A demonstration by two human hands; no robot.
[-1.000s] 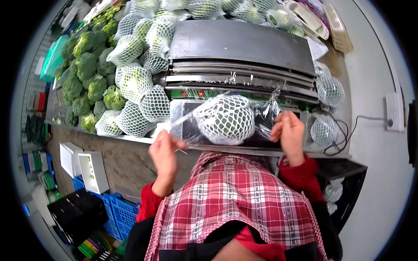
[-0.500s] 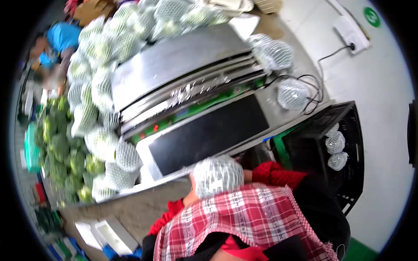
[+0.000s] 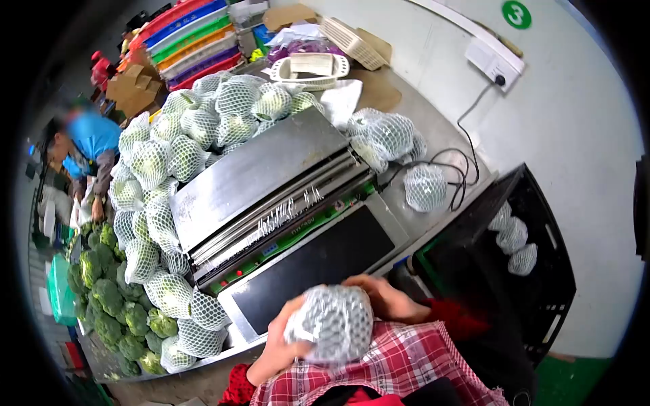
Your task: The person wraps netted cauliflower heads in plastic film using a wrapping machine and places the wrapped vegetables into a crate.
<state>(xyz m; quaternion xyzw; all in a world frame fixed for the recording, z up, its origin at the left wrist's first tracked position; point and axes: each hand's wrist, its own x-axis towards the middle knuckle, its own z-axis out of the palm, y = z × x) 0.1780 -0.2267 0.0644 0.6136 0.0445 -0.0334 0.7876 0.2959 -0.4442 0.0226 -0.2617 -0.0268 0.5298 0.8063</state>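
In hand: one round bundle in white foam netting and shiny clear film (image 3: 335,326), held over your red-and-white plaid cloth apron (image 3: 409,346). Your left hand (image 3: 279,342) is clamped on its left side, thumb across the near face. Your right hand (image 3: 391,300) lies along its far right side, the bundle between the two palms; those fingertips are partly hidden, so whether they grip cannot be told.

Just beyond you: one flat black rectangular plate (image 3: 318,269), fronting a wrapping machine with a grey metal hood (image 3: 261,177).

At your right: one black plastic crate (image 3: 559,267), tilted in view, with three small netted, film-wrapped bundles (image 3: 512,235) showing inside; its deeper contents are too dark to tell. One loose netted bundle (image 3: 425,188) rests on the table beside a black cable (image 3: 467,169).

At your left: a pile of bare green broccoli heads (image 3: 108,298), bordered by a heap of green produce in white foam nets (image 3: 152,162) running behind the machine.

Farther: one white oval plastic basket (image 3: 284,76) with a pale rectangular piece within its rim; one beige slatted plastic basket (image 3: 353,42), tilted, contents unclear; one stack of multicoloured plastic crates (image 3: 196,51), contents hidden.
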